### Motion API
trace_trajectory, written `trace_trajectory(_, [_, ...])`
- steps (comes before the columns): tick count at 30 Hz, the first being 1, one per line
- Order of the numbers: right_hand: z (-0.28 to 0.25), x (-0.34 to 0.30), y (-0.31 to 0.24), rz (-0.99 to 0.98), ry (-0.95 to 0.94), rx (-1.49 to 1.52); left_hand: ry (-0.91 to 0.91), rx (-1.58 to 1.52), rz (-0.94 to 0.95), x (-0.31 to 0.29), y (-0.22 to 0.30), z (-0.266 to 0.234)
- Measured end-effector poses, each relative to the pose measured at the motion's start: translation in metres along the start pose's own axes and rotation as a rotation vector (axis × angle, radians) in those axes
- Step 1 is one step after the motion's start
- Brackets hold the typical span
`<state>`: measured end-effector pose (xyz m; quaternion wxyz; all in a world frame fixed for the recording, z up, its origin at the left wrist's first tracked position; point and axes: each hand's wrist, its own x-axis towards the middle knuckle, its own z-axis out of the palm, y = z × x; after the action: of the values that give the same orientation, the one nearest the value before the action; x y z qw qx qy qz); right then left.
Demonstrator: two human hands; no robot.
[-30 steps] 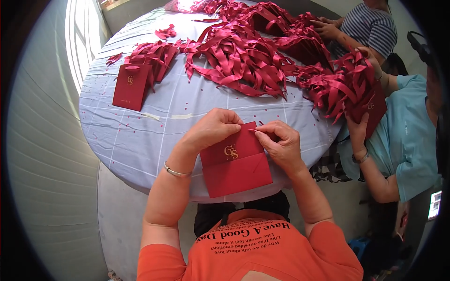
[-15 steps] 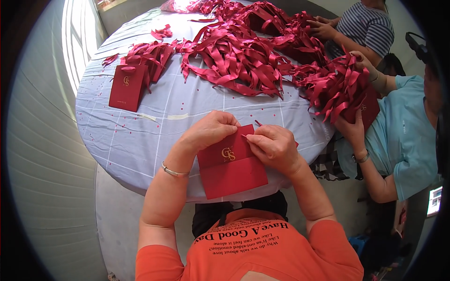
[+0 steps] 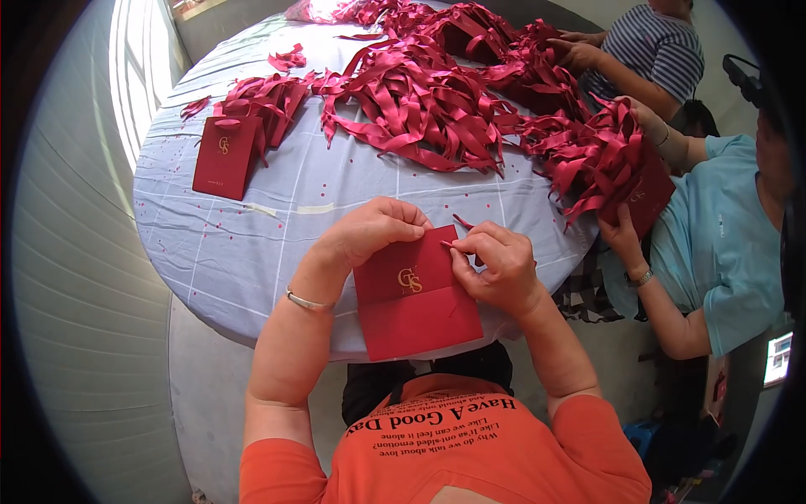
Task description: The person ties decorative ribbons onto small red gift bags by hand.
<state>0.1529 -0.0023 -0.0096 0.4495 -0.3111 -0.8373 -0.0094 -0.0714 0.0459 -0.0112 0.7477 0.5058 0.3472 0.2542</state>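
Note:
In front of me, a flat dark-red paper gift bag with a gold emblem and a crosswise crease hangs over the table's near edge. My left hand pinches its upper left edge between thumb and fingers. At the upper right corner, my right hand is closed on the small end of a red ribbon that comes through the bag's face. Another bit of ribbon sticks out behind that corner. How the ribbon runs behind the bag is hidden.
The round table wears a pale checked cloth dotted with red bits. Red bags with ribbon handles stand at the left. A large heap of ribboned bags fills the far middle. On the right, a person in light blue handles bags; one in stripes works beyond.
My right hand has drawn slightly right and down, pulling a little more of the ribbon end out of the bag's face. The light-blue co-worker's bags have tilted and shifted.

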Motion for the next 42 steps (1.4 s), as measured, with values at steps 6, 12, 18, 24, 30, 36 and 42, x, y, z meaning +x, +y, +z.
trace_trajectory(6, [-0.002, 0.002, -0.004, 0.021, -0.008, 0.009, -0.069, -0.055, 0.000, 0.003, -0.004, -0.006])
trace_trajectory(12, [-0.003, -0.001, -0.001, 0.047, -0.052, 0.011, -0.057, -0.031, -0.007, 0.004, -0.005, -0.004])
trace_trajectory(18, [-0.008, 0.006, -0.001, -0.039, -0.125, -0.031, -0.072, -0.057, -0.038, 0.004, -0.005, -0.004])
trace_trajectory(24, [-0.010, 0.009, -0.004, -0.101, -0.170, -0.050, -0.098, -0.056, -0.060, 0.006, -0.008, -0.008])
trace_trajectory(30, [-0.006, 0.009, 0.001, -0.100, -0.232, -0.067, -0.031, 0.030, -0.038, 0.008, -0.007, -0.001])
trace_trajectory(36, [-0.004, 0.011, 0.001, -0.131, -0.337, -0.105, 0.036, 0.161, -0.076, 0.003, -0.004, 0.006])
trace_trajectory(42, [0.004, 0.023, -0.013, 0.008, -0.574, -0.232, 0.182, 0.538, -0.025, -0.001, 0.004, 0.023])
